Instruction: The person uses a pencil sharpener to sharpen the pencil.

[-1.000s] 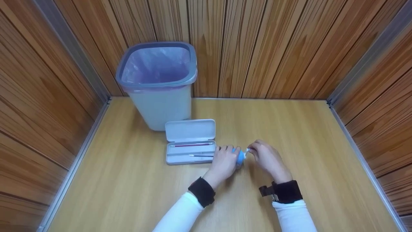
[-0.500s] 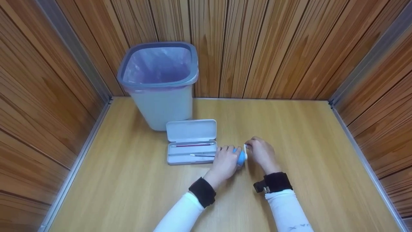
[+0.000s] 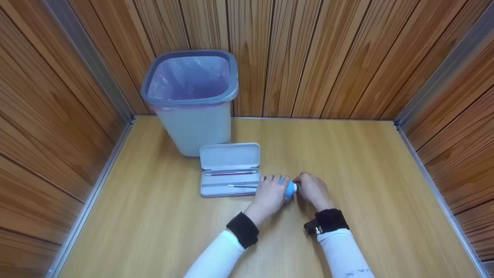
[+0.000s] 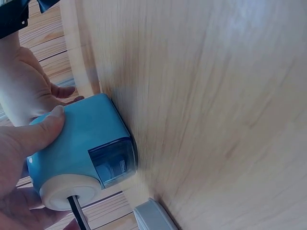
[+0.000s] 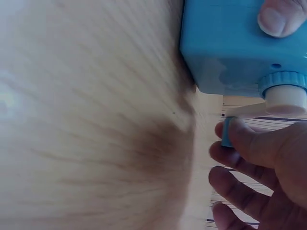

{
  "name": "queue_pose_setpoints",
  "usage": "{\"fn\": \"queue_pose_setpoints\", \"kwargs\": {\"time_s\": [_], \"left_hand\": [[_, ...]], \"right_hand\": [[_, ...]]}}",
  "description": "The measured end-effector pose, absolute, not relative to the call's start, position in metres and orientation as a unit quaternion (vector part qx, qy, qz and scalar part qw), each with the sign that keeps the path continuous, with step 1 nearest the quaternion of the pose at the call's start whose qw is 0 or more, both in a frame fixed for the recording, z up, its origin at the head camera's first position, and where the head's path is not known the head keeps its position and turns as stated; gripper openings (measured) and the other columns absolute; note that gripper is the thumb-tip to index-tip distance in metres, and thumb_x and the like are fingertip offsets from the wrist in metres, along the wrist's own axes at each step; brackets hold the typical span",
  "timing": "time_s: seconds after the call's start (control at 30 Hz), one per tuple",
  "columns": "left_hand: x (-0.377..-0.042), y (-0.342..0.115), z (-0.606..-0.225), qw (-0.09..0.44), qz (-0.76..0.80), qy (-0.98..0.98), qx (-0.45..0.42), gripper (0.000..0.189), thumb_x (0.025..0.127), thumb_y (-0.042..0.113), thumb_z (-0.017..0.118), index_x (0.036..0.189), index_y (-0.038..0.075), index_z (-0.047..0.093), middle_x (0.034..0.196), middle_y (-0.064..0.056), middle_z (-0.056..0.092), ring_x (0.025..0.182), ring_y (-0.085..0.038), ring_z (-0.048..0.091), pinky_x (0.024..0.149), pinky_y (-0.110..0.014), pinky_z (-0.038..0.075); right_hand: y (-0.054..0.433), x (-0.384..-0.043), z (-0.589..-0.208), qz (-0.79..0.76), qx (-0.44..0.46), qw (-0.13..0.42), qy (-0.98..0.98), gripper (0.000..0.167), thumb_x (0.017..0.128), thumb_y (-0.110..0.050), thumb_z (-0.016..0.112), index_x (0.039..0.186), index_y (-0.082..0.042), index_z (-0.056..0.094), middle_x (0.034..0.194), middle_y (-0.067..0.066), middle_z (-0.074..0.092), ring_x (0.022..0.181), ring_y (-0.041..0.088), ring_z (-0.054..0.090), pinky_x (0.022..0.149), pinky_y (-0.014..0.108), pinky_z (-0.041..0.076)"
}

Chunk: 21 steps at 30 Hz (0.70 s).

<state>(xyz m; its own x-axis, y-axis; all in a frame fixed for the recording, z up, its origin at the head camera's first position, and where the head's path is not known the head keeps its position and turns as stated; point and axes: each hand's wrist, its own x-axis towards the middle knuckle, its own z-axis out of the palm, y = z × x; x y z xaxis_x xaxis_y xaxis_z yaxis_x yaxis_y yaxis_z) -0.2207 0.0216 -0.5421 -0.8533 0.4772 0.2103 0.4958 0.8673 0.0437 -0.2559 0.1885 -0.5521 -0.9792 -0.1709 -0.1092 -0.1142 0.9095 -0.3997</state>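
Observation:
My left hand (image 3: 269,195) grips a blue crank pencil sharpener (image 4: 84,139), thumb on one side and fingers on the other. A dark pencil (image 4: 78,213) is inserted in the round cream front of the sharpener; its pale end reaches left over the open case in the head view. A clear shavings drawer (image 4: 114,163) shows on the sharpener's body. At the back, my right hand (image 5: 268,165) pinches the blue knob (image 5: 227,133) of the white crank arm (image 5: 247,111) between thumb and forefinger. The other right fingers are loosely bent.
A pale pencil case (image 3: 229,156) lies open left of the sharpener, with a red pencil (image 3: 230,173) inside. Behind it stands a bin (image 3: 195,127) with a grey rim and a bag liner. Wood-panelled walls (image 3: 285,58) enclose the table (image 3: 370,173).
My right hand has shifted slightly left, then up and back down, as the crank arm turned. My left hand stays in place on the sharpener.

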Motion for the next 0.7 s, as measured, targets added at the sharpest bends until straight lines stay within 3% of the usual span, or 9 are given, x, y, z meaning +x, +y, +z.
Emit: {"fn": "queue_pose_setpoints", "kwargs": {"time_s": [0.27,0.4,0.53,0.7], "left_hand": [[-0.22,0.022,-0.541,0.105,-0.047,-0.961,-0.25,0.056,0.081,0.043,0.078,0.129,0.017,0.064,0.113,-0.008,0.066,0.1,-0.027,0.062,0.087,-0.048,0.047],[-0.22,0.022,-0.541,0.101,-0.046,-0.963,-0.247,0.057,0.081,0.044,0.077,0.129,0.017,0.064,0.114,-0.008,0.066,0.101,-0.027,0.062,0.088,-0.049,0.047],[-0.221,0.021,-0.542,0.105,-0.041,-0.963,-0.247,0.057,0.081,0.044,0.077,0.13,0.017,0.064,0.114,-0.008,0.066,0.101,-0.027,0.062,0.087,-0.049,0.047],[-0.22,0.021,-0.543,0.129,-0.021,-0.96,-0.249,0.057,0.079,0.046,0.078,0.127,0.018,0.066,0.11,-0.007,0.067,0.097,-0.025,0.062,0.08,-0.044,0.047]], "right_hand": [[0.19,-0.253,-0.551,-0.187,-0.085,0.09,0.975,0.018,0.087,0.004,0.061,0.091,-0.006,0.075,0.088,0.007,0.067,0.077,0.024,0.058,0.073,0.045,0.051],[0.191,-0.25,-0.55,-0.193,-0.081,0.114,0.971,0.013,0.088,0.003,0.062,0.091,-0.004,0.073,0.08,0.005,0.062,0.072,0.023,0.054,0.069,0.041,0.049],[0.192,-0.245,-0.549,-0.217,-0.068,0.142,0.963,0.009,0.09,-0.003,0.065,0.096,-0.005,0.072,0.079,0.004,0.061,0.072,0.023,0.054,0.07,0.04,0.048],[0.195,-0.24,-0.549,-0.24,-0.083,0.139,0.957,0.006,0.089,-0.007,0.07,0.092,-0.01,0.075,0.079,0.001,0.063,0.074,0.021,0.056,0.075,0.042,0.05]]}}
